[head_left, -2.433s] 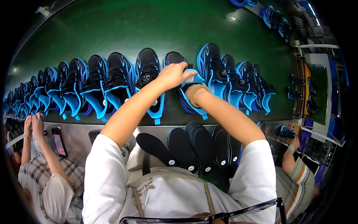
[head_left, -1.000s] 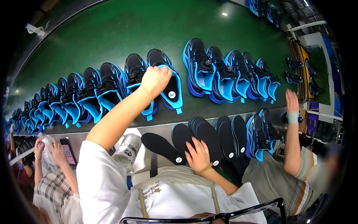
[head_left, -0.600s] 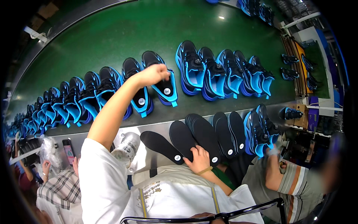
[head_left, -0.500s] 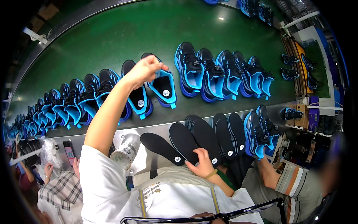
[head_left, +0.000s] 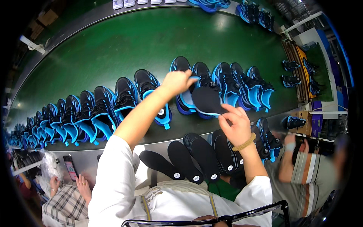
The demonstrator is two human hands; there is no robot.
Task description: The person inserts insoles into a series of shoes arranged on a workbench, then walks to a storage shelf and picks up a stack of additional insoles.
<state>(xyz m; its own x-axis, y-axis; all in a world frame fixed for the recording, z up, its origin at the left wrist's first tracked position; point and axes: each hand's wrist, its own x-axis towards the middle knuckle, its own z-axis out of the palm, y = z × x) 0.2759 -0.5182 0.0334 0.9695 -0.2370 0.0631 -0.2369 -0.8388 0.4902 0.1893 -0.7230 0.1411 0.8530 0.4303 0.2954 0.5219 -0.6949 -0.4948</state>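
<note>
My left hand is closed on the upper edge of a black-and-blue sports shoe, near its tongue. My right hand pinches the rim of a black insole between thumb and fingers. That insole is tilted over the shoe's opening and hides part of it, along with the neighbouring shoe. To the left of my left hand stands another shoe with an insole with a white round sticker inside. Below my hands, more black insoles lie overlapped in stacks, their heel ends toward me.
A long row of similar shoes runs left along the green table; several more stand right. A metal ledge borders the near side. A phone and a co-worker's hands are at left. Another person sits at right.
My left hand has let go of the shoe on the left and moved right to another shoe. My right hand has lifted an insole from the stacks up to that shoe.
</note>
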